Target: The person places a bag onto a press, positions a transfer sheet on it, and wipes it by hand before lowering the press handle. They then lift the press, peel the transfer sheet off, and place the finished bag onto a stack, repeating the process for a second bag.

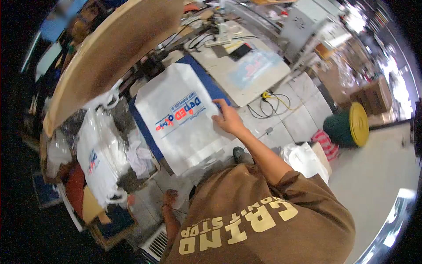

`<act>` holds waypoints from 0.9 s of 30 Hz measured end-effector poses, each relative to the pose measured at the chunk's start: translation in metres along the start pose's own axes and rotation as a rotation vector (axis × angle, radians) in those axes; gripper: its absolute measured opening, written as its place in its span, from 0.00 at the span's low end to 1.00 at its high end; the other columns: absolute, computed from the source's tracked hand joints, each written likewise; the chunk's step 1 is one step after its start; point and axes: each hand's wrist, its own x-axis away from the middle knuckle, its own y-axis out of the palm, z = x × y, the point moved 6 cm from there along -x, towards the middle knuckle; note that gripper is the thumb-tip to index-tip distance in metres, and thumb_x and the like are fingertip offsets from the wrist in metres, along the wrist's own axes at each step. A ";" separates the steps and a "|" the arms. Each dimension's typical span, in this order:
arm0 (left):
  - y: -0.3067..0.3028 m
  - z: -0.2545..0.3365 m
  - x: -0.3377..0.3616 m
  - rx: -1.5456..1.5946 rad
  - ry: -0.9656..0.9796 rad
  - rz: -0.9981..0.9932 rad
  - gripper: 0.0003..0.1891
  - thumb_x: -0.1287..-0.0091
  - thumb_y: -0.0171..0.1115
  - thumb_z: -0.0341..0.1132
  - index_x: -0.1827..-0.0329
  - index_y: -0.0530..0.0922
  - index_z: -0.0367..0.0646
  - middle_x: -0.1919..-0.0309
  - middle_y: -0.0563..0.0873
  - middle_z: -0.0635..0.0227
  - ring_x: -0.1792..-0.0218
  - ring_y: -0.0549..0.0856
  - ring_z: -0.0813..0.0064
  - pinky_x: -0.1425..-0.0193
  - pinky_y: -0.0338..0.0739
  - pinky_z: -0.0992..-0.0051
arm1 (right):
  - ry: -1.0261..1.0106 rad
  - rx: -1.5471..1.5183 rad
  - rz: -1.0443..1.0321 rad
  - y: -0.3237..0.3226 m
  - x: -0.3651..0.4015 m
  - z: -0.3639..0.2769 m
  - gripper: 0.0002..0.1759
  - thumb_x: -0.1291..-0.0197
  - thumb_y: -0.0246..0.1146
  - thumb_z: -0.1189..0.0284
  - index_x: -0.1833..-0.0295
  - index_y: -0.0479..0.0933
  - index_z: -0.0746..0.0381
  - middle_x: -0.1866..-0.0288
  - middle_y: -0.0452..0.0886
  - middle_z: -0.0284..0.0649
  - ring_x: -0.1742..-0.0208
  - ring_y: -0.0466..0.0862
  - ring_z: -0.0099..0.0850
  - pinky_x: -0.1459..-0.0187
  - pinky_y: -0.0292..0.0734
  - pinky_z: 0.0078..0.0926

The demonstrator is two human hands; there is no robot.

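A white plastic bag (176, 136) printed in blue, red and orange lies flat over a blue board (206, 79), its lower end hanging past the board. At the bag's right edge, my right hand (227, 118) has its thumb and fingers closed on the plastic. My left hand (170, 198) hangs low beside my body, near the floor tiles. It is small and blurred, so its fingers and anything in them do not show clearly. Several printed white bags (103, 154) are heaped to the left of the board.
A large curved tan panel (114, 53) rises at upper left. Beyond the board, a pale table (220, 66) carries a phone (239, 52) and a power strip (220, 37). Cables (268, 105) hang onto the floor near a green bin with a yellow lid (359, 124).
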 end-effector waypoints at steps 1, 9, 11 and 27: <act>0.009 0.003 -0.005 -0.211 -0.024 -0.008 0.15 0.30 0.63 0.43 0.54 0.87 0.40 0.64 0.92 0.64 0.74 0.84 0.69 0.68 0.79 0.67 | 0.030 0.004 0.050 -0.002 0.008 0.004 0.36 0.41 0.70 0.73 0.27 0.67 0.55 0.50 0.81 0.55 0.48 0.83 0.49 0.45 0.79 0.45; 0.034 0.087 -0.026 -0.607 0.153 -0.235 0.14 0.31 0.62 0.39 0.53 0.87 0.39 0.63 0.91 0.61 0.71 0.84 0.65 0.65 0.79 0.66 | -0.031 -0.243 0.437 -0.043 0.130 0.021 0.28 0.38 0.64 0.78 0.30 0.76 0.65 0.30 0.77 0.55 0.29 0.76 0.53 0.29 0.72 0.45; 0.036 0.112 -0.023 -0.658 0.209 -0.257 0.14 0.32 0.62 0.39 0.53 0.87 0.39 0.62 0.91 0.60 0.70 0.84 0.65 0.65 0.79 0.65 | 0.021 -0.288 0.550 -0.071 0.176 0.032 0.31 0.37 0.64 0.77 0.27 0.73 0.66 0.27 0.76 0.54 0.26 0.75 0.50 0.27 0.71 0.43; 0.100 0.261 0.031 -1.146 0.446 -0.145 0.13 0.34 0.60 0.32 0.51 0.87 0.37 0.59 0.89 0.55 0.65 0.85 0.58 0.59 0.80 0.63 | 0.624 -0.739 2.064 -0.056 0.508 0.423 0.52 0.42 0.71 0.86 0.15 0.50 0.65 0.18 0.61 0.51 0.22 0.67 0.40 0.25 0.66 0.32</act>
